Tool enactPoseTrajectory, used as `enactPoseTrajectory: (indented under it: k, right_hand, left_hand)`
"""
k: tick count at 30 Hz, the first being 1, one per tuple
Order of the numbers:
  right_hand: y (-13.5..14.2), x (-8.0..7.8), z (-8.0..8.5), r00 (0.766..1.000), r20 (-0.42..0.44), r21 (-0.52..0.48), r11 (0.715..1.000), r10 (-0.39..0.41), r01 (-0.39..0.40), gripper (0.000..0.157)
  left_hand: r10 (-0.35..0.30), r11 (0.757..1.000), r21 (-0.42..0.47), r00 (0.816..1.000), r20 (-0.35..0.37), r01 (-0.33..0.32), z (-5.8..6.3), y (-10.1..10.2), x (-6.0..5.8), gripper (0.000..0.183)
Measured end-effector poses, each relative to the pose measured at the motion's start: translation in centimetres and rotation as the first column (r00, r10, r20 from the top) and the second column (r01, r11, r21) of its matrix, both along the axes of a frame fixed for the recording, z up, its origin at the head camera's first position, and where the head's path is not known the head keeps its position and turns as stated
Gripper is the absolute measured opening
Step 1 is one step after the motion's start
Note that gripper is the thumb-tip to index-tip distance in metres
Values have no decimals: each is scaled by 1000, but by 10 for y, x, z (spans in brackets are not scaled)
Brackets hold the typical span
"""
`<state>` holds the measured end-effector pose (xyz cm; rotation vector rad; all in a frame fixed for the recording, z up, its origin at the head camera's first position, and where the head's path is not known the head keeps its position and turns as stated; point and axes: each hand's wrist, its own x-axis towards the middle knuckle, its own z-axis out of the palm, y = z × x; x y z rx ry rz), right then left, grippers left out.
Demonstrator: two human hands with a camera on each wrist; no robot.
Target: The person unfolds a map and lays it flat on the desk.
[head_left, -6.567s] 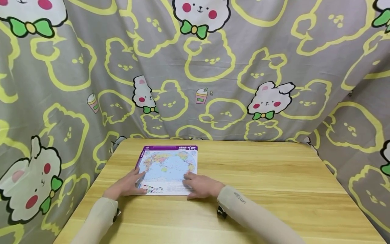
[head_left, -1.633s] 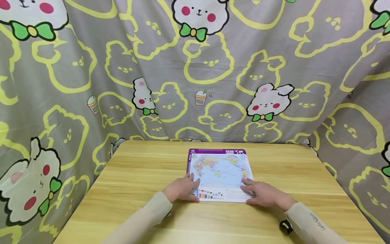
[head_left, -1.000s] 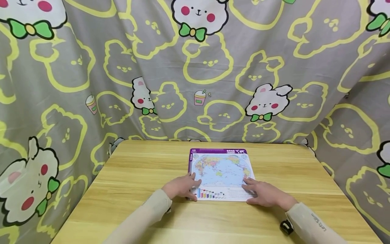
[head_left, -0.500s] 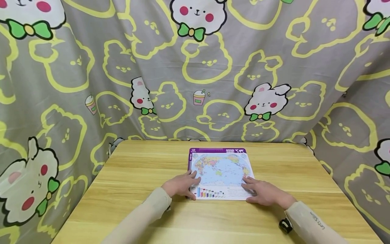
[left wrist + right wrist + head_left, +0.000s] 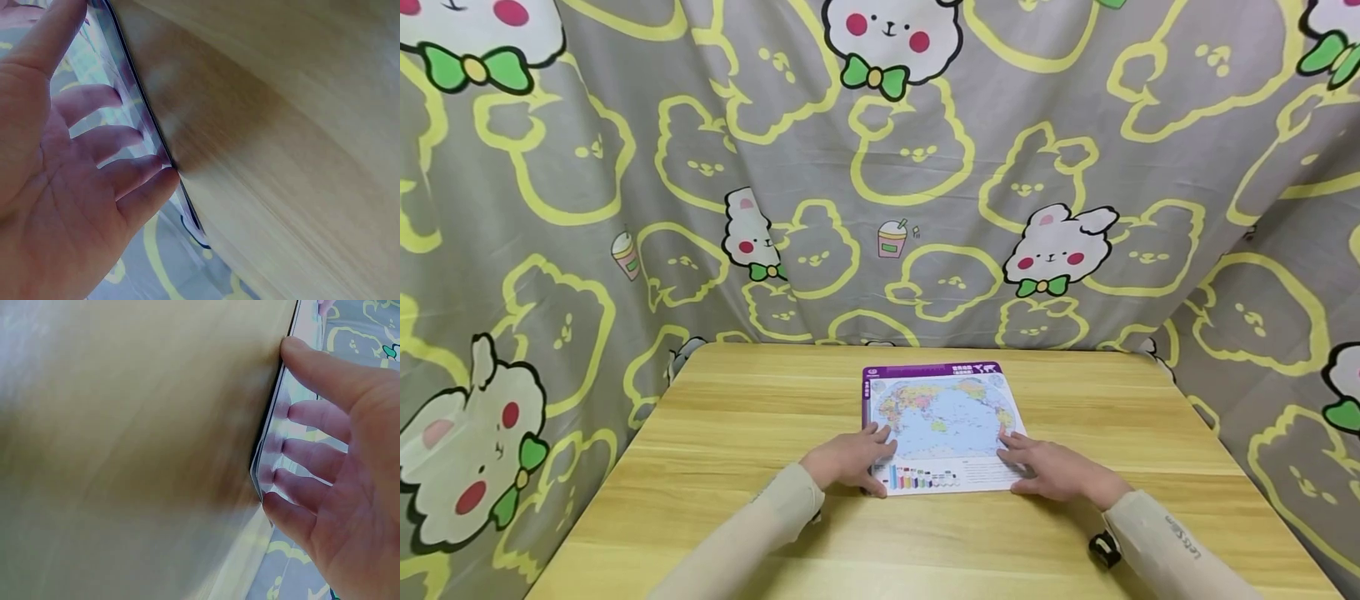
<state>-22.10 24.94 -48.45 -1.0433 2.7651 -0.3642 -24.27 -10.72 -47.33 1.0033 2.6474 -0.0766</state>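
A thin world map (image 5: 940, 425) with a purple top border lies flat on the wooden table, glossy on its face. My left hand (image 5: 847, 460) touches its left side, fingertips on the face and thumb by the lower left corner. On the opposite side my right hand (image 5: 1060, 468) does the same, its thumb at the lower right corner. In the left wrist view, the little finger (image 5: 150, 200) meets the map's dark edge (image 5: 140, 94). The right wrist view has spread fingertips on the map's shiny surface, and its edge (image 5: 257, 456) looks layered near one corner.
The light wood table (image 5: 737, 533) extends around the map on all sides. Behind it and at both sides hangs a grey curtain (image 5: 820, 150) printed with yellow outlines and white rabbits. A black strap (image 5: 1105, 550) shows at the right wrist.
Since the oldest frame, the map and both hands have moved right, from the table's left part to its middle. Over the last second they stay nearly still.
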Motion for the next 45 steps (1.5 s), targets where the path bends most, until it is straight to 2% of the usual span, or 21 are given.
enactPoseTrajectory:
  k: [3, 9, 19, 31, 38, 45]
  right_hand:
    - [1, -1, 2, 1000, 10, -9, 1000, 4, -4, 55]
    - [4, -3, 2, 1000, 2, -9, 1000, 7, -7, 52]
    - [6, -4, 2, 1000, 3, -6, 1000, 13, -13, 49]
    - [9, -5, -1, 999, -25, 5, 1000, 28, -28, 42]
    - [10, -9, -3, 995, -80, 3, 998, 56, -56, 41]
    - [8, -13, -2, 996, -77, 10, 999, 35, -34, 38]
  left_hand:
    - [-19, 1000, -11, 1000, -17, 18, 1, 1, 2, 85]
    - [-96, 995, -31, 993, -64, 94, 3, 3, 6, 86]
    - [-121, 993, -20, 989, -81, 120, 0, 6, 9, 84]
    - [-196, 979, -84, 963, -185, 183, -6, 9, 20, 85]
    - [-206, 978, -73, 963, -174, 196, -5, 11, 25, 87]
    - [-218, 976, -62, 965, -148, 211, -5, 17, 28, 90]
